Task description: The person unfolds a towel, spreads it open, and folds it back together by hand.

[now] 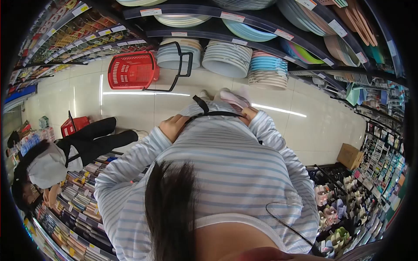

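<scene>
A black strap (222, 113) runs across the front of a blue-and-white striped top at waist height, with a loose end standing up near its left side. My left hand (173, 126) is closed at the strap's left end, fingers curled against the top. At the other end, my right hand (249, 114) is closed with its fingertips partly hidden by the cloth. Just beyond the right hand is a pale pink, thin-looking item (235, 98), and I cannot make out what it is.
A red shopping basket (130, 71) with a black handle stands on the tiled floor ahead. Stacked bowls (226, 58) sit under plate shelves. To the left, another person (52, 165) is beside a second red basket (75, 125). A cardboard box (349, 156) and slipper racks (335, 209) are right.
</scene>
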The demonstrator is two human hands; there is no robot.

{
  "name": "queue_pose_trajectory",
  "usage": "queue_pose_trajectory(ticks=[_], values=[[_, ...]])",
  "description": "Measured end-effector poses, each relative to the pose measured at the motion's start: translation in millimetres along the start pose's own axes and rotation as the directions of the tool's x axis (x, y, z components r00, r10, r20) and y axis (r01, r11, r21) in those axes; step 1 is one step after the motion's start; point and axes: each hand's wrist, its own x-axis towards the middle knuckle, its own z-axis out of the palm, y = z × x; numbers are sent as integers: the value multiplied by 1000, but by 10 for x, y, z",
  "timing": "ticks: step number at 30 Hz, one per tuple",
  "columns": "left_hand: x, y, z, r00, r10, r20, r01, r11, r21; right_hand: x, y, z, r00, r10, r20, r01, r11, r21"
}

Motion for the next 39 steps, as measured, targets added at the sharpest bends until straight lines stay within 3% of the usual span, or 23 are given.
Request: queue_pose_trajectory(ticks=[5,10,11,14,16,18,19,23,26,29,30,34,35,37,39], values=[[316,39,32,988,152,14,-152,987,44,400,472,51,1000,-23,-10,25,843,538],[579,-54,177,975,211,74,-218,971,95,285,902,-7,999,45,-8,-26,703,711],[585,-72,204,975,211,67,-217,971,98,252,947,-16,1000,28,-12,-12,726,688],[540,-49,83,978,184,103,-192,979,74,313,205,20,988,-152,-40,154,892,426],[513,15,-54,976,171,134,-164,985,-62,161,-273,-87,930,-359,-73,361,932,16],[499,37,-123,973,166,163,-142,978,-152,-22,-367,-143,928,-363,-88,333,911,-243],[495,32,-142,971,167,174,-137,975,-172,-117,-350,-175,955,-270,-126,225,931,-288],[701,61,-402,943,171,286,-133,980,-148,-370,-318,-330,943,85,-323,-221,883,-415],[1144,259,-710,983,177,45,-170,978,-119,-172,-954,-531,882,34,-470,-142,970,-195],[1552,556,-934,944,278,-177,-305,941,-149,64,-1276,-761,905,-103,-412,-14,962,-273],[1626,642,-964,908,348,-232,-378,921,-96,139,-1459,-785,927,-64,-369,15,991,-133],[1442,757,-872,936,241,258,-256,966,25,338,-1874,-1056,917,-192,-349,76,944,-320],[1332,655,-762,891,189,413,-238,969,70,345,-2044,-1109,904,-214,-371,110,953,-282],[1091,479,-532,711,80,699,-101,995,-11,382,-2274,-1225,876,-252,-412,182,962,-203],[775,294,-241,817,164,552,-40,973,-229,447,-2344,-1404,823,-359,-440,286,931,-225]])
